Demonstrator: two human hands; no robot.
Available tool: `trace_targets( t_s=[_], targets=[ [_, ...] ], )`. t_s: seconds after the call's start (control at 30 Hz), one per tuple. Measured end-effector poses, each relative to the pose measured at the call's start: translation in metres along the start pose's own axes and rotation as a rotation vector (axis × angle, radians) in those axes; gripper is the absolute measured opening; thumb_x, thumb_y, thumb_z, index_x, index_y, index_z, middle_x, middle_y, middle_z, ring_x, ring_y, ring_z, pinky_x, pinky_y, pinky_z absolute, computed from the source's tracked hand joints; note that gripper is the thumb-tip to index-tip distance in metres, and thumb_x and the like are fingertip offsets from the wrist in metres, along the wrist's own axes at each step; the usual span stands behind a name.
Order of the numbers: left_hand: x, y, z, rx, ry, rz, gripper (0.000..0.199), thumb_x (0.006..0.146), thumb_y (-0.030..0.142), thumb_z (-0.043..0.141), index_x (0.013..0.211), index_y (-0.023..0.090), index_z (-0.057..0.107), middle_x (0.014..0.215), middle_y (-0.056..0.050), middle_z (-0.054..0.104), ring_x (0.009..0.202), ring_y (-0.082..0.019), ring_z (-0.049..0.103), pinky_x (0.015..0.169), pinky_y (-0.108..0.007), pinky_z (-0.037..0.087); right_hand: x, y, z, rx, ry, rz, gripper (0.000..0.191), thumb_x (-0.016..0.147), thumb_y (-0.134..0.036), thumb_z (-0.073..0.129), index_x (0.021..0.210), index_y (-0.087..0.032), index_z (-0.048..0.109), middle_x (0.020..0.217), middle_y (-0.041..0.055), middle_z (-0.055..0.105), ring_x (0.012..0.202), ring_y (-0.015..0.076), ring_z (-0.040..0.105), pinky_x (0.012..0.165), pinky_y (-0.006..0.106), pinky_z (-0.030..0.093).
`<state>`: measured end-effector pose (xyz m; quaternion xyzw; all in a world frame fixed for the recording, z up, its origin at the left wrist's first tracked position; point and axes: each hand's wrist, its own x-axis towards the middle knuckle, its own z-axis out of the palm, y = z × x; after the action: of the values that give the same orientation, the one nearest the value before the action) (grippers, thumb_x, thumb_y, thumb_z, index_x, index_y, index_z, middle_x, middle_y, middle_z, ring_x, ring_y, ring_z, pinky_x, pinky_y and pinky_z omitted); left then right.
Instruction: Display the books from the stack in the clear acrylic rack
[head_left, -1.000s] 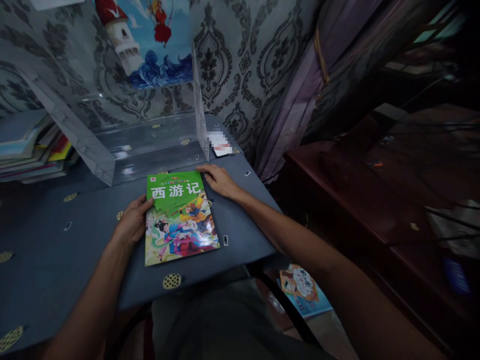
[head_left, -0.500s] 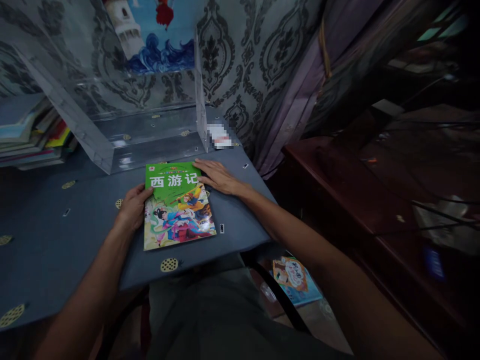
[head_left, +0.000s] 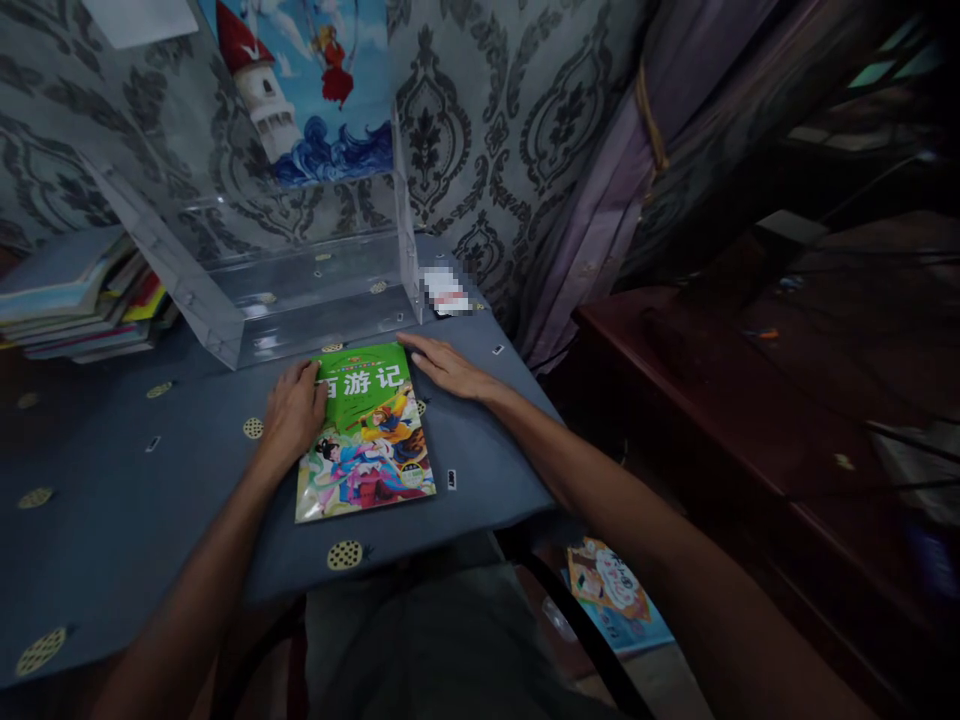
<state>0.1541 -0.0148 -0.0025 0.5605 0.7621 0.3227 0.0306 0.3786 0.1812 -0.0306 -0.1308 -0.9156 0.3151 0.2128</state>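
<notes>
A thin picture book (head_left: 375, 430) with a green and multicoloured cover lies flat on the cloth-covered table (head_left: 202, 480), its large white title toward the far edge. My left hand (head_left: 296, 405) rests over the book's upper left edge, fingers stretched across the cover and hiding part of the first title character. At the upper right corner lies my right hand (head_left: 446, 368), its fingers extended along the edge and touching or nearly touching it. Neither hand is wrapped round the book. Just beyond the book stands a clear acrylic stand (head_left: 322, 315).
Stacked books (head_left: 90, 300) stand at the far left. A pixelated white item (head_left: 446, 290) is right of the stand. Further right is a dark red wooden surface (head_left: 675, 370) with cables. More books (head_left: 615, 590) lie low, beyond the table's near right edge.
My left hand has slid from gripping the book's left side to lying over its upper left part. The right hand stays at the upper right corner. The view has tilted up slightly.
</notes>
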Motion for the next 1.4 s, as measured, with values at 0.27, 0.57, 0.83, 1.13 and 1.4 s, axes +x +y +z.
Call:
trace_targets(
  t_s=[0.27, 0.57, 0.83, 1.13, 1.4],
  targets=[
    [0.026, 0.006, 0.024, -0.003, -0.121, 0.181, 0.041, 0.093, 0.026, 0.043, 0.126, 0.015, 0.065, 0.139, -0.018, 0.059, 0.136, -0.034, 0.048, 0.119, -0.054, 0.030, 0.003, -0.002, -0.001, 0.228, 0.058, 0.046, 0.055, 0.105, -0.048, 0.033, 0.152, -0.020, 0.041, 0.149, 0.0110, 0.056, 0.140, 0.0213, 0.050, 0.120, 0.046, 0.036],
    [0.051, 0.038, 0.049, 0.025, -0.252, 0.378, 0.046, 0.092, 0.016, 0.041, 0.134, 0.018, 0.061, 0.138, -0.016, 0.060, 0.128, -0.030, 0.053, 0.114, -0.053, 0.035, 0.004, -0.005, -0.006, 0.284, 0.069, 0.092, 0.050, 0.106, -0.040, 0.035, 0.153, -0.022, 0.039, 0.148, 0.0097, 0.057, 0.138, 0.0196, 0.052, 0.119, 0.045, 0.037],
    [0.050, 0.050, 0.053, 0.249, -0.236, 0.391, 0.053, 0.091, 0.010, 0.040, 0.140, 0.020, 0.056, 0.134, -0.016, 0.061, 0.122, -0.032, 0.054, 0.107, -0.051, 0.037, 0.005, -0.003, -0.005, 0.301, 0.107, 0.082, 0.052, 0.106, -0.045, 0.035, 0.149, -0.019, 0.044, 0.143, 0.0112, 0.061, 0.135, 0.0202, 0.055, 0.118, 0.043, 0.039],
    [0.041, 0.048, 0.050, 0.029, -0.238, 0.403, 0.046, 0.091, 0.014, 0.042, 0.131, 0.018, 0.064, 0.141, -0.017, 0.057, 0.135, -0.033, 0.046, 0.115, -0.052, 0.030, 0.004, 0.000, 0.000, 0.254, 0.088, 0.047, 0.053, 0.105, -0.051, 0.034, 0.148, -0.022, 0.047, 0.145, 0.0101, 0.059, 0.135, 0.0210, 0.055, 0.117, 0.044, 0.040],
    [0.023, 0.046, 0.043, -0.008, -0.278, 0.493, 0.043, 0.090, 0.013, 0.046, 0.124, 0.024, 0.069, 0.136, -0.012, 0.061, 0.127, -0.029, 0.054, 0.114, -0.052, 0.033, 0.002, 0.004, 0.003, 0.065, 0.076, -0.003, 0.059, 0.105, -0.055, 0.027, 0.146, -0.018, 0.050, 0.147, 0.0124, 0.057, 0.135, 0.0240, 0.053, 0.116, 0.047, 0.039]
  ],
)
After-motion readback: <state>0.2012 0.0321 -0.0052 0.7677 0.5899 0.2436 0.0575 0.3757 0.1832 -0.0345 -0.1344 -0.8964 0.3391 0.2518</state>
